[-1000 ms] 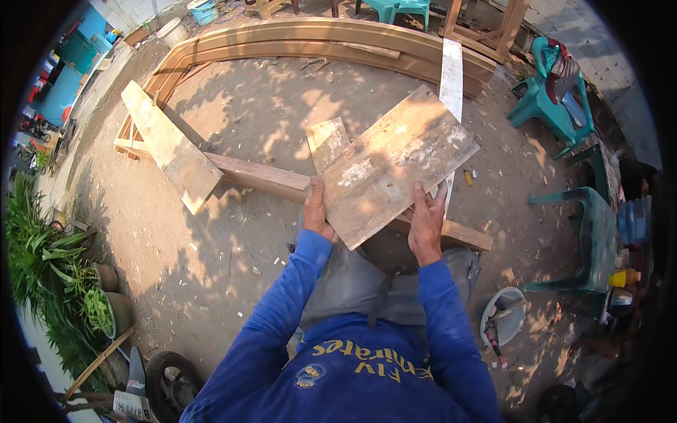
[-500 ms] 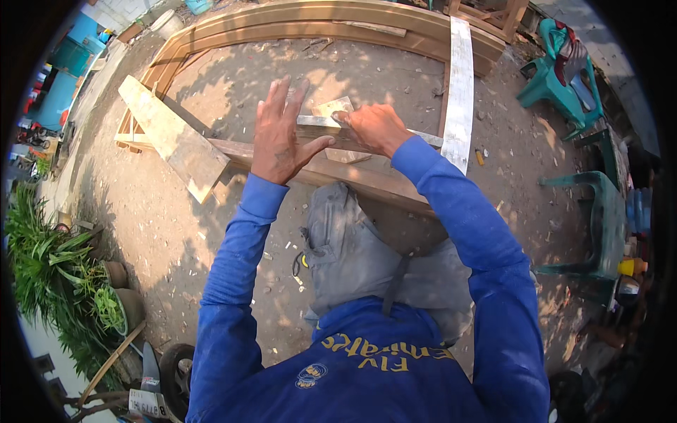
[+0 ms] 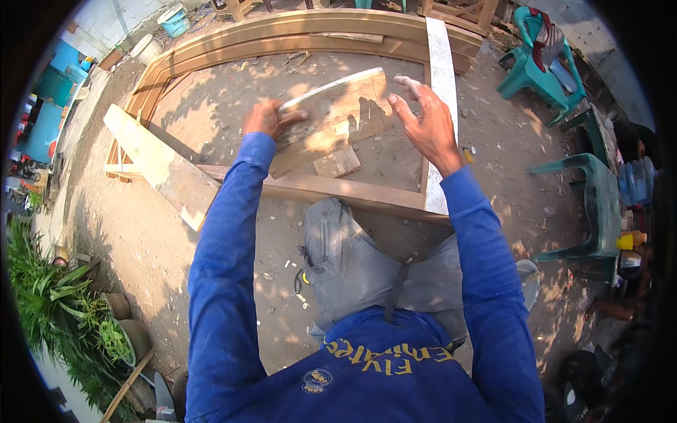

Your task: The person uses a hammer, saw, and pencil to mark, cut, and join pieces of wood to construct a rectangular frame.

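The left hand point(image 3: 266, 118) is gripping the left end of a flat wooden board point(image 3: 331, 116), which is lying on the sandy ground point(image 3: 233, 92) inside a large wooden frame point(image 3: 317, 189). The right hand point(image 3: 423, 120) is hovering wide open, fingers spread, just beside the board's right end, holding nothing.

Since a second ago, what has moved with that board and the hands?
The flat board went from raised in both hands, above the frame, to lying on the sandy ground inside the wooden frame. The left hand still grips its left edge; the right hand has let go and hovers open above it. The loose plank across the frame's left corner and the green chairs stayed put.
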Demonstrator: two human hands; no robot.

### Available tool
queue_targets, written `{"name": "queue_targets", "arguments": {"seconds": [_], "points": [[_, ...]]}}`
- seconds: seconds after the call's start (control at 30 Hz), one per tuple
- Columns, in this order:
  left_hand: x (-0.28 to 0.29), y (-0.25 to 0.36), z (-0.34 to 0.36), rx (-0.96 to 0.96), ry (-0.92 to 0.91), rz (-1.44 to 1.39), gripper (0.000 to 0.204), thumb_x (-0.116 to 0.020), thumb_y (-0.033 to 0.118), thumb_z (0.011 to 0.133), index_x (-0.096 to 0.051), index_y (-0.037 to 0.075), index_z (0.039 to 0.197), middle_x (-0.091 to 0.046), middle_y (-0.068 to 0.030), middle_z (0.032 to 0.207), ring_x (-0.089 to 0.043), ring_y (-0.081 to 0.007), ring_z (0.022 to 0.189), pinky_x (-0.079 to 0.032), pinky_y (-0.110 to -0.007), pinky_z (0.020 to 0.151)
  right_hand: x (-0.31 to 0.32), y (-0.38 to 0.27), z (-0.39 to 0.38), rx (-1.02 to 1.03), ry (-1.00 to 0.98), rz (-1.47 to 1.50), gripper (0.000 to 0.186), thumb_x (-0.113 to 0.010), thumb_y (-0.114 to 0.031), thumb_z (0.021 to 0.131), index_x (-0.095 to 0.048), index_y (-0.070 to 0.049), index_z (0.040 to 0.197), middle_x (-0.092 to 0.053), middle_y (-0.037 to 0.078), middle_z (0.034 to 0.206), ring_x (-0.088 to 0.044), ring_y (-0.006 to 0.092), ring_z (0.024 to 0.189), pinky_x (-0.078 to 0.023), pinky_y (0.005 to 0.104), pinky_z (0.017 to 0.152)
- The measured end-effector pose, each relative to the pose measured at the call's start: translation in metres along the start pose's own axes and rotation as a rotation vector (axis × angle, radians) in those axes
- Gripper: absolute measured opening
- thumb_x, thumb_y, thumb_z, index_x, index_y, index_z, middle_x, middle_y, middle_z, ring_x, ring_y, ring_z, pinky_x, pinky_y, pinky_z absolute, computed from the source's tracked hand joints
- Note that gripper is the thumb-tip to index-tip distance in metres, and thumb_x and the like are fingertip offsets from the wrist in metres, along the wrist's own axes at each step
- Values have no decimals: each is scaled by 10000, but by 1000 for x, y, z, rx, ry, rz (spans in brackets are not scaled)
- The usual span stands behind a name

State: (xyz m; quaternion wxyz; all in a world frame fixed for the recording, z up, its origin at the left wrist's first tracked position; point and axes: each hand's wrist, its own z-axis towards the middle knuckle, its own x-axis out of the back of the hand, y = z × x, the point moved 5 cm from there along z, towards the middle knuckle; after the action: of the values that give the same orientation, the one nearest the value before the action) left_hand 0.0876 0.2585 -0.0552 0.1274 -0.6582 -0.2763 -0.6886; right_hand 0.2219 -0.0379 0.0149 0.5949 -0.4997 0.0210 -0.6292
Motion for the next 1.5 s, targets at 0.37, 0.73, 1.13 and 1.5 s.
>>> {"name": "queue_targets", "arguments": {"seconds": [0.37,0.73,1.13,1.5], "points": [[-46,-228,15,558,-67,-844,1172,-404,940,795,-574,-53,1393,-554,-288,1415,-492,-339,1364,-315,-388,1154,-37,75,-249,-858,-292,525,297,-632,-245,994,-716,26,1082,-729,95,877,-681,118,803,-533,285,719],[-22,-162,-44,395,-46,-689,1086,-364,891,862,-612,-46,1354,-616,-234,1356,-554,-313,1287,-350,-367,1124,-173,148,-338,-713,-748,21,259,-641,-314,943,-758,-123,1072,-752,146,1034,-698,352,1019,-530,464,916],[-78,-166,-112,594,-180,-1026,937,-564,760,895,-604,-53,1359,-641,-154,1335,-595,-239,1198,-428,-336,1049,-97,78,-306,-670,-606,88,313,-648,-354,947,-740,-93,1092,-739,183,1035,-691,399,996,-527,477,890],[-178,-141,-272,818,-129,-1526,808,-499,703,962,-429,124,1521,-606,-115,1317,-636,-268,1126,-564,-403,923,326,135,-404,-1079,657,2,381,-580,-367,1034,-694,-50,1212,-735,71,926,-651,94,769,-495,281,656]]}}
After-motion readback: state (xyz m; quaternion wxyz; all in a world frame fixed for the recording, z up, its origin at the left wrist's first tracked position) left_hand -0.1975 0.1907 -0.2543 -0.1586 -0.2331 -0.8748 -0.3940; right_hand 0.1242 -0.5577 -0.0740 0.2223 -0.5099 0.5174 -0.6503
